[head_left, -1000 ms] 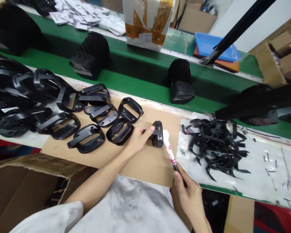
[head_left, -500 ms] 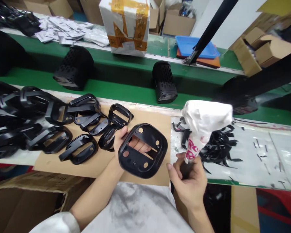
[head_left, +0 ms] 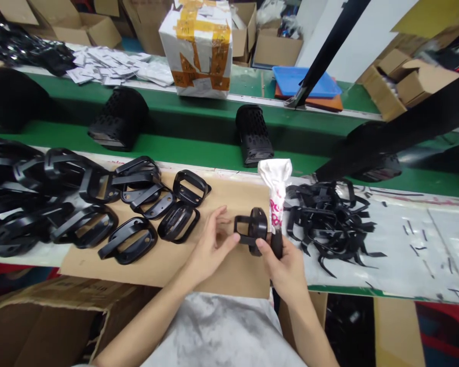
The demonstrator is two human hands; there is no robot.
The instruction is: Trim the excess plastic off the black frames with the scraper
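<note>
My right hand (head_left: pixel 286 267) is closed around the dark handle of a hammer (head_left: pixel 276 196), whose head and neck are wrapped in white material with red print. The thumb and forefinger of that hand also reach the edge of a black plastic handle bracket (head_left: pixel 258 221), which stands on its side over the cardboard. To its left is my left hand (head_left: pixel 210 247), fingers spread and the thumb tip at the bracket's loop; whether it presses on it I cannot tell. Other black brackets (head_left: pixel 132 239) lie on the cardboard sheet (head_left: pixel 210 278) farther left.
A dense heap of brackets (head_left: pixel 19 204) covers the bench's left end. Black strip-like scraps (head_left: pixel 332 224) are piled right of the cardboard. Behind, perforated black housings (head_left: pixel 254 135) rest on the green surface. A taped box (head_left: pixel 199 51) and a blue tray (head_left: pixel 306 81) sit on the shelf.
The bracket has turned from face-on to edge-on, moved right and sunk toward the cardboard. My left hand has loosened from it. My right hand and the hammer have shifted left, beside it.
</note>
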